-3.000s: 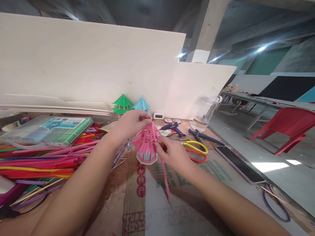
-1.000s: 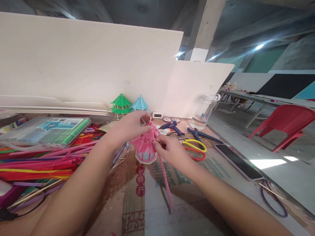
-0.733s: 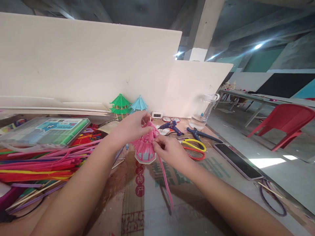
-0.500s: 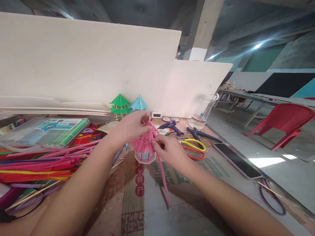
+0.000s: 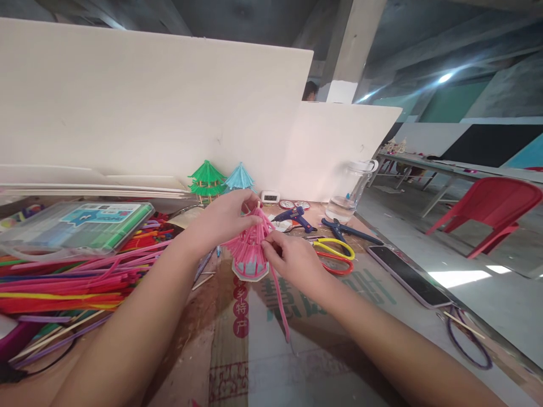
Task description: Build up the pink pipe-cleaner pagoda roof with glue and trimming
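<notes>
Cardboard printed with characters covers the work surface [image 5: 331, 367] across the lower centre of the frame, and a tall white board [image 5: 148, 102] stands behind it, perhaps to screen off the room. On the cardboard, at the centre of the frame, the pink model [image 5: 244, 247] sits upright on its pale, many-sided base [image 5: 256, 278], probably kept flat so that both hands can work on the roof.

From the left, the left hand [image 5: 229, 217] is partly curled, thumb and fingers about the model's peak with a small gap between them, apparently to steady it. At the model's right side, the right hand [image 5: 292, 254] has thumb and forefinger pinched together on a pink strip [image 5: 280, 308]; its loose end trails toward the bottom of the frame, out of the fingers' way. What the far fingertips touch is hidden.

Just right of centre lie the glue gun [image 5: 298, 218], scissors [image 5: 352, 249] and pliers [image 5: 350, 229], seemingly left within easy reach. Behind the left hand stand a green model [image 5: 206, 174] and a blue model [image 5: 240, 176], set against the board, likely to be safe from knocks. Loose fuzzy stems [image 5: 85, 282] are heaped at the left edge, perhaps as ready stock.
</notes>
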Tool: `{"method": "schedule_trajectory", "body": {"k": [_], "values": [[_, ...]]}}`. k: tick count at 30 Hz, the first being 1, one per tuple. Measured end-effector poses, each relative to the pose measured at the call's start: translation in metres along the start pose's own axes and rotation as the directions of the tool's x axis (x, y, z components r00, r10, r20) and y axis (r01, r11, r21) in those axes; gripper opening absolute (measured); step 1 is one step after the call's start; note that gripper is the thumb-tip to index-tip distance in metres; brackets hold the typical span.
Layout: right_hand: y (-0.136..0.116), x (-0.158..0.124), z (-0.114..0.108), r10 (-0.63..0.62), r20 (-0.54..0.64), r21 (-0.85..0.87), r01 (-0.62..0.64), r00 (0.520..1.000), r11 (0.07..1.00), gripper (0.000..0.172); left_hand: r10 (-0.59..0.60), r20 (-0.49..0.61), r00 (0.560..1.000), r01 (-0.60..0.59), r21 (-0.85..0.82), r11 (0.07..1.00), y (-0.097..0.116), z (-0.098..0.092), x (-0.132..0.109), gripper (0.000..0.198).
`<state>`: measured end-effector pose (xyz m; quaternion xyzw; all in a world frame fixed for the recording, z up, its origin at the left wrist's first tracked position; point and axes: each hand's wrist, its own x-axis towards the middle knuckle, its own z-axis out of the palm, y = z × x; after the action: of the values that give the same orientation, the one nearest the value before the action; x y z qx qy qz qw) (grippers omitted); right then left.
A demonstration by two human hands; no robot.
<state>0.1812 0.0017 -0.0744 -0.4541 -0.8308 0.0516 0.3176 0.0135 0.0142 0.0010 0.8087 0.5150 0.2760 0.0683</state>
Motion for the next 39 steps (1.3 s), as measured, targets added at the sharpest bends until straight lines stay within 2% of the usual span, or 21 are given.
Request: {"method": "schedule_trajectory", "body": {"k": [13,22,32,36,39], "values": [[0.0,0.0026,-0.0023,0.0,0.017,0.125,-0.003,1.0,0.992,0.02,-0.001,0.005,1.0,0.001,-0.007,1.0,-0.0019,-0.0003,0.0005,0.013],[-0.0002,0.0027,-0.0014,0.006,0.003,0.134,-0.006,1.0,0.991,0.019,-0.007,-0.024,1.0,0.007,0.004,1.0,0.0019,0.0008,0.0002,0.011],[-0.0019,0.0014,-0.001,0.006,-0.004,0.152,-0.006,1.0,0.988,0.019,0.016,-0.007,1.0,-0.016,-0.026,1.0,-0.0048,-0.0007,0.0014,0.012],[-0.0005,0.0027,0.0014,0.006,0.006,0.12,-0.007,1.0,0.993,0.022,0.011,0.0,1.0,-0.011,-0.04,0.999,-0.0056,-0.0004,0.0021,0.013],[0.0005,0.0038,0.0051,-0.013,-0.006,0.03,0.014,1.0,0.999,0.022,0.011,-0.01,1.0,-0.011,-0.053,0.999,-0.0039,0.0,0.0016,0.011]]}}
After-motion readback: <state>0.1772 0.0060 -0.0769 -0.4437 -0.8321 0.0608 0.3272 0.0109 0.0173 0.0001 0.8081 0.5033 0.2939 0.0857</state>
